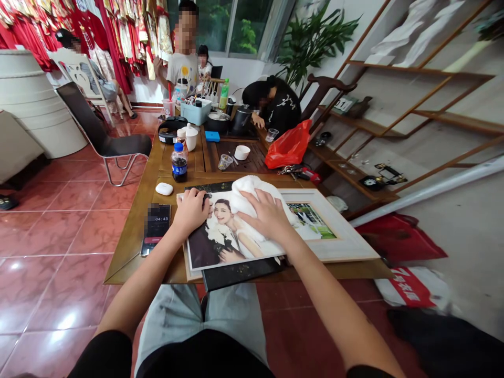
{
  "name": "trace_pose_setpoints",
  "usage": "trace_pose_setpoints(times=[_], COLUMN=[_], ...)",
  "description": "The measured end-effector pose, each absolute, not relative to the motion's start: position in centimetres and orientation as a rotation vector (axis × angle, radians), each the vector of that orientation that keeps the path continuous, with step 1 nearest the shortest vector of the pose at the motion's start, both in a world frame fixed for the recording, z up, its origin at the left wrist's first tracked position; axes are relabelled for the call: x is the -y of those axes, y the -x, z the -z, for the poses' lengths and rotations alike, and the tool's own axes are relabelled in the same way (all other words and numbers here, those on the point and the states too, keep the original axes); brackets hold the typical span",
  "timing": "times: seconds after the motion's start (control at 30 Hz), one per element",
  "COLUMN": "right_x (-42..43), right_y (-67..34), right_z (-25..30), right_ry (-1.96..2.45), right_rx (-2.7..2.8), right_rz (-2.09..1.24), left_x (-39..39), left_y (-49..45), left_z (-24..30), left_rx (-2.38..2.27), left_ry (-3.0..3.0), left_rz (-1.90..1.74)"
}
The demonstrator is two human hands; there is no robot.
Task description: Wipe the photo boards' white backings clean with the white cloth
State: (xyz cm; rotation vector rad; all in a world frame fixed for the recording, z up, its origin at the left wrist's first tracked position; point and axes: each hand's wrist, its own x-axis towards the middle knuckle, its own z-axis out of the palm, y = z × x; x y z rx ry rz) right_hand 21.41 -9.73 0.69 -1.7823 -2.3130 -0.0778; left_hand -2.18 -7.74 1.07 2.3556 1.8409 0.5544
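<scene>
A wedding photo panel (220,239) lies on the table in front of me, on top of a dark board (240,273) and a large white frame (346,247). My left hand (191,210) rests on the panel's upper left corner, fingers laid over the surface. Beneath my right hand (270,215) is a fluffy white cloth (252,191), bunched up and pressed onto the panel's right part. My right fingers spread across the cloth. The frame's smaller outdoor picture (313,220) shows to the right of that hand.
Left of the panel lie a phone (156,226) and a white earbud case (164,189). A blue-capped bottle (179,163), a white cup (242,153) and a red plastic bag (289,146) stand farther back. One person leans over the table's far right side; others are behind.
</scene>
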Motion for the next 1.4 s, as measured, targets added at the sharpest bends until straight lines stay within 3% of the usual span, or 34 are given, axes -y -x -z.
trace_pose_setpoints(times=[0.33,0.9,1.4], right_x=[9.0,20.3,10.6], right_y=[-20.8,-20.8,-17.4], right_z=[-0.7,1.0,-1.2], right_ry=[1.743,1.539,1.658], right_rx=[2.310,2.373,2.375], right_rz=[0.076,0.341,0.090], left_x=[8.0,8.1,7.8], left_y=[2.1,1.9,2.2], left_z=[-1.1,-1.0,-1.1], left_rx=[-1.894,-1.902,-1.830], left_ry=[-2.303,-2.335,-2.401], left_rz=[-0.573,-0.552,-0.577])
